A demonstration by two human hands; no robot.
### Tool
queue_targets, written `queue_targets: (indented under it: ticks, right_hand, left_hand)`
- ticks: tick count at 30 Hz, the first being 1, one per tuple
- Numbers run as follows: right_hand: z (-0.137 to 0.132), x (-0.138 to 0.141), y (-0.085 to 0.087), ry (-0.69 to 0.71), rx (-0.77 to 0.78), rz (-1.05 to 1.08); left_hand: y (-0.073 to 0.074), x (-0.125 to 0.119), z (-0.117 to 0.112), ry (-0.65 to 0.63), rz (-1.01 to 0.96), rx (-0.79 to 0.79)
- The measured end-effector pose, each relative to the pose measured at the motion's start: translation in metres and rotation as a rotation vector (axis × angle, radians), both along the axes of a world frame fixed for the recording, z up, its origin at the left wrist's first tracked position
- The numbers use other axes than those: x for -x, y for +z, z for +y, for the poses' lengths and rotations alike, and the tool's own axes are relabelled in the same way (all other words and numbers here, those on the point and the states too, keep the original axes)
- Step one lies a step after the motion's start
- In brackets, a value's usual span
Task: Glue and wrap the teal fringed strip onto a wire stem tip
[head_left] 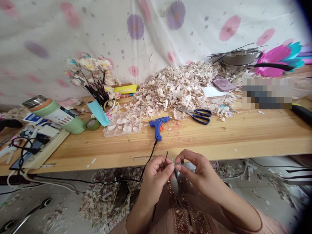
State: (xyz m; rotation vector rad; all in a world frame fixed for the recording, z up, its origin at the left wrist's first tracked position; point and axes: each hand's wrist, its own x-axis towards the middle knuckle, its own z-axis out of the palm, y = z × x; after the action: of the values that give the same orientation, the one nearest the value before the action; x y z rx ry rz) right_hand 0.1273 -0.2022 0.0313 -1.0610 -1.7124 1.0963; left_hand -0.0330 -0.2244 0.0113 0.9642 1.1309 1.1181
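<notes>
My left hand (157,170) is closed in a pinch around a thin dark stick (166,157) that points up just below the table's front edge. My right hand (195,169) is closed too, its thumb and forefinger pinching something small and pale at the stick's base; I cannot make out what it is. Both hands meet over my lap. On the wooden table (243,136) just above them lies a blue glue gun (158,125) with its black cord hanging down past my left hand.
A big heap of pale petals (180,87) covers the table's middle back, with blue-handled scissors (200,116) beside it. A clear tray of petals (123,125), a bunch of finished flowers (94,76), a green flask (57,115) and a metal bowl (239,60) stand around. Scraps litter the floor.
</notes>
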Motion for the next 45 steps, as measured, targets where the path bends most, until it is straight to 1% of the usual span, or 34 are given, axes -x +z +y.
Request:
queue_targets:
  ticks: [2, 6, 10, 14, 22, 26, 29, 33, 38, 45]
  right_hand:
    - [0.000, -0.001, -0.001, -0.014, 0.005, 0.024]
    - [0.001, 0.000, -0.001, -0.127, -0.029, 0.083]
    - [0.002, 0.001, -0.001, -0.176, -0.081, 0.035]
    - [0.003, 0.004, -0.003, -0.182, -0.132, -0.033]
    - [0.004, 0.008, -0.012, -0.191, -0.165, -0.110]
    - [0.003, 0.006, -0.011, -0.217, -0.193, -0.168]
    - [0.002, 0.005, -0.010, -0.223, -0.211, -0.197]
    - [0.001, 0.006, -0.010, -0.223, -0.222, -0.202]
    - [0.000, 0.007, -0.008, -0.219, -0.234, -0.192]
    - [0.000, 0.006, -0.009, -0.209, -0.224, -0.212]
  left_hand:
    - [-0.001, -0.001, 0.000, -0.001, -0.024, 0.005]
    - [-0.004, -0.005, 0.001, -0.045, -0.069, 0.016]
    - [-0.010, -0.009, 0.003, -0.057, -0.055, 0.022]
    - [-0.011, -0.012, 0.005, -0.036, -0.029, -0.006]
    - [-0.011, -0.013, 0.006, -0.048, 0.014, -0.026]
    - [-0.012, -0.014, 0.004, -0.036, 0.005, -0.017]
    - [-0.009, -0.015, 0.003, -0.045, 0.012, 0.002]
    - [-0.007, -0.016, 0.002, -0.039, 0.039, -0.021]
    - [-0.010, -0.015, 0.001, -0.009, 0.083, -0.033]
    - [-0.011, -0.015, 0.001, -0.032, 0.082, -0.028]
